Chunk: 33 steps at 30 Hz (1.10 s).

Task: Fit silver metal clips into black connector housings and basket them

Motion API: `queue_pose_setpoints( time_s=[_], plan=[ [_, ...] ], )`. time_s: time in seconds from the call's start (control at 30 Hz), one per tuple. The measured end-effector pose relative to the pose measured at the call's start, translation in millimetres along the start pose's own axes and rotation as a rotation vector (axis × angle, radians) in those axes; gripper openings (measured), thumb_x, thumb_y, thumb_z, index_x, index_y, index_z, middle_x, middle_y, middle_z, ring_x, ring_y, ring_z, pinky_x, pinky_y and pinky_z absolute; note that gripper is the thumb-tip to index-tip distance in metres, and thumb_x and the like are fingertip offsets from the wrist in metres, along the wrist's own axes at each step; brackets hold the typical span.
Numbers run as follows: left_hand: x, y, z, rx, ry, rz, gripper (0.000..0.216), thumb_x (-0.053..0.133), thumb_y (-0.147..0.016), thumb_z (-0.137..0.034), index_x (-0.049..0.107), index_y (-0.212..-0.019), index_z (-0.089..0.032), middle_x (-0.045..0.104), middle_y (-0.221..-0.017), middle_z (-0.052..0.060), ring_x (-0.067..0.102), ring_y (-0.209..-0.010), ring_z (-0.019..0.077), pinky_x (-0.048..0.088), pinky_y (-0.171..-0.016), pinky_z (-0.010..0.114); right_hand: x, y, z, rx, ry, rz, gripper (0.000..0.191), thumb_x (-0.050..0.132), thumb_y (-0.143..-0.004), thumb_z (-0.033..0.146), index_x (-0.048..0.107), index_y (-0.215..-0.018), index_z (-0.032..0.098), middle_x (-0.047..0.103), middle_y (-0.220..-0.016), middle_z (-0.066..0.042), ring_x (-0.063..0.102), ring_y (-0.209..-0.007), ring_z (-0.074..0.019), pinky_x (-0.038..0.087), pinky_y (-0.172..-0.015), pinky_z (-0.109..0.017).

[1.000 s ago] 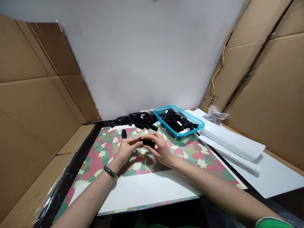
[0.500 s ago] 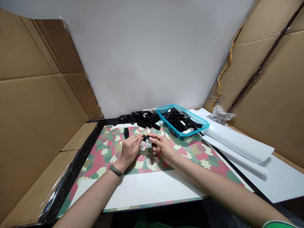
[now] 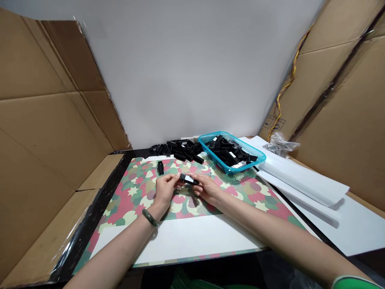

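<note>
Camouflage-patterned mat [image 3: 135, 188] on a tabletop, with a teal plastic basket [image 3: 224, 135] of black connectors [image 3: 228, 154] at far right and a loose heap [image 3: 182, 149] beside it. Left hand [image 3: 165, 188] and right hand [image 3: 209, 188] pinch 1 white-labelled connector [image 3: 189, 179] between their fingertips above the mat's middle; 1 single connector [image 3: 160, 167] lies on the mat, far left of them.

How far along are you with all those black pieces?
Looks done: the bright blue plastic basket holds a pile of black plastic blocks. In hand: one black block with a white label, held by the left hand and right hand. Left: a loose black heap beside the basket, and one black block alone on the camouflage-patterned mat.
</note>
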<state>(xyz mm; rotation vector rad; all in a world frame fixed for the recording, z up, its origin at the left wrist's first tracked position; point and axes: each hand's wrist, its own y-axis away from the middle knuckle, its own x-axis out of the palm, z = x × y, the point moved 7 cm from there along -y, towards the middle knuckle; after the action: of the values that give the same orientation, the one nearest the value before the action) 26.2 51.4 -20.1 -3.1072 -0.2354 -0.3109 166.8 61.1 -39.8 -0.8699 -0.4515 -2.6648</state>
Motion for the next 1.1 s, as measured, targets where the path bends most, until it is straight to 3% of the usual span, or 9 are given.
queue_pose_setpoints(
  time_s=[0.23, 0.4, 0.53, 0.7, 0.77, 0.83, 0.9, 1.0, 1.1],
  plan=[
    [1.7, -0.3, 10.2, -0.107, 0.06, -0.003, 0.036, 0.082, -0.054, -0.046, 0.066, -0.063, -0.015, 0.069, -0.059, 0.006, 0.064, -0.057, 0.0176, 0.05, -0.061, 0.029, -1.8, -1.9, -1.6, -0.007, -0.001, -0.036, 0.032, 0.085, -0.064, 0.031, 0.071, -0.086, 0.012, 0.05, -0.053, 0.008, 0.03, -0.035, -0.0011, 0.034, -0.034, -0.017],
    [2.7, 2.5, 2.1, -0.056, 0.072, -0.013, 0.034, 0.082, -0.057, -0.044, 0.066, -0.063, -0.015, 0.068, -0.061, 0.004, 0.062, -0.056, 0.015, 0.051, -0.062, 0.028, -0.2, -0.3, -0.1, -0.006, -0.009, -0.029, 0.027, 0.081, -0.071, 0.029, 0.072, -0.091, 0.013, 0.051, -0.053, 0.007, 0.036, -0.036, -0.0031, 0.041, -0.037, -0.018],
    [-3.6, 0.8, 1.4, -0.031, 0.073, -0.063, 0.035, 0.081, -0.06, -0.045, 0.066, -0.066, -0.015, 0.067, -0.062, 0.004, 0.063, -0.058, 0.015, 0.049, -0.058, 0.025, -9.0, -1.2, 1.8, 0.017, -0.049, -0.131, 0.014, 0.069, -0.081, 0.024, 0.071, -0.088, 0.012, 0.058, -0.056, 0.002, 0.05, -0.042, -0.0086, 0.047, -0.039, -0.021],
    [-10.9, -7.5, 4.0, -0.026, 0.038, -0.052, 0.036, 0.078, -0.064, -0.047, 0.066, -0.072, -0.015, 0.067, -0.065, 0.004, 0.063, -0.059, 0.0165, 0.05, -0.058, 0.028, -13.8, -2.8, 9.0, -0.023, -0.074, -0.144, 0.01, 0.072, -0.076, 0.014, 0.07, -0.085, 0.012, 0.06, -0.058, 0.0, 0.058, -0.05, -0.0103, 0.053, -0.046, -0.02],
    [-11.9, -7.7, -5.7, 0.064, -0.059, -0.042, 0.036, 0.074, -0.071, -0.048, 0.07, -0.086, -0.015, 0.07, -0.081, 0.008, 0.067, -0.073, 0.0206, 0.053, -0.066, 0.032, -11.5, -2.6, 10.5, -0.048, -0.071, -0.107, 0.017, 0.077, -0.072, 0.014, 0.069, -0.086, 0.011, 0.061, -0.059, 0.001, 0.057, -0.049, -0.0092, 0.053, -0.046, -0.019],
    [-7.4, -2.4, -27.0, 0.296, -0.231, -0.012, 0.039, 0.073, -0.075, -0.043, 0.071, -0.106, -0.02, 0.069, -0.108, 0.011, 0.065, -0.1, 0.0252, 0.054, -0.081, 0.036, -7.9, -1.5, 10.0, -0.069, -0.064, -0.067, 0.023, 0.081, -0.068, 0.014, 0.07, -0.088, 0.011, 0.061, -0.059, 0.002, 0.056, -0.048, -0.0084, 0.052, -0.044, -0.019],
    [5.6, 8.2, -44.8, 0.521, -0.392, 0.09, 0.04, 0.079, -0.071, -0.035, 0.072, -0.11, -0.025, 0.066, -0.12, 0.01, 0.058, -0.116, 0.0276, 0.049, -0.094, 0.039, -2.5, -0.3, 8.7, -0.091, -0.052, -0.01, 0.028, 0.084, -0.065, 0.017, 0.071, -0.089, 0.012, 0.061, -0.06, 0.003, 0.055, -0.047, -0.0079, 0.052, -0.045, -0.02],
    [20.4, 16.4, -48.7, 0.561, -0.443, 0.254, 0.025, 0.081, -0.07, -0.027, 0.079, -0.095, -0.027, 0.072, -0.102, 0.009, 0.065, -0.1, 0.0265, 0.049, -0.093, 0.039, 5.1, 0.4, 10.3, -0.116, 0.002, 0.091, 0.032, 0.086, -0.064, 0.025, 0.072, -0.091, 0.014, 0.062, -0.061, 0.002, 0.055, -0.048, -0.0081, 0.053, -0.049, -0.022],
    [11.7, 11.8, -49.5, 0.504, -0.373, 0.182, 0.016, 0.079, -0.071, -0.027, 0.08, -0.087, -0.026, 0.075, -0.091, 0.009, 0.066, -0.086, 0.0255, 0.051, -0.084, 0.036, 0.3, -1.7, 28.7, -0.22, 0.215, 0.081, 0.036, 0.083, -0.067, 0.037, 0.073, -0.095, 0.017, 0.068, -0.072, -0.002, 0.058, -0.053, -0.0107, 0.051, -0.05, -0.024]
  ],
)
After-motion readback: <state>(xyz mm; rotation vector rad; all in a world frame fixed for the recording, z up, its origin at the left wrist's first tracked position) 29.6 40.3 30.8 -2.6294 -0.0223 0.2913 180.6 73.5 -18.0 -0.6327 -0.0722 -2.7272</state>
